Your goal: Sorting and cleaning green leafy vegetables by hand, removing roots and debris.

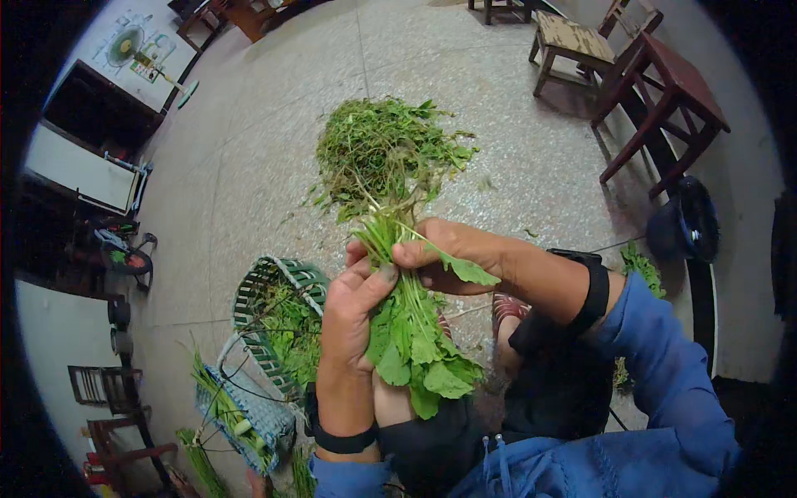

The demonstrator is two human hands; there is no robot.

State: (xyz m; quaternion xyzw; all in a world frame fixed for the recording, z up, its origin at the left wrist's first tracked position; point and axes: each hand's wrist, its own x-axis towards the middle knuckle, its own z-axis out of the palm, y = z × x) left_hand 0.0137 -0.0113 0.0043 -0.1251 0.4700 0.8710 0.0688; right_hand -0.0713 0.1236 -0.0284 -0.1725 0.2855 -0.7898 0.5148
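A bunch of leafy greens (414,348) is held upside down before me, its leaves hanging over my knees and its roots pointing away. My left hand (364,295) closes around the stems from the left. From the right, my right hand (445,255) grips the same bunch by the stem bases, thumb against the stems. One loose leaf (470,271) sticks out across the right hand. Beyond the hands, on the floor, lies a heap of pulled greens and roots (380,146); the root ends of the bunch overlap its near edge in the view.
A green and white woven basket (243,299) of greens stands at left, beside a blue woven basket (280,429) with long-stemmed vegetables. Bundled stalks (202,464) lie near it. At right are a red wooden stool (685,81), a worn chair (573,37) and a dark blue container (685,221).
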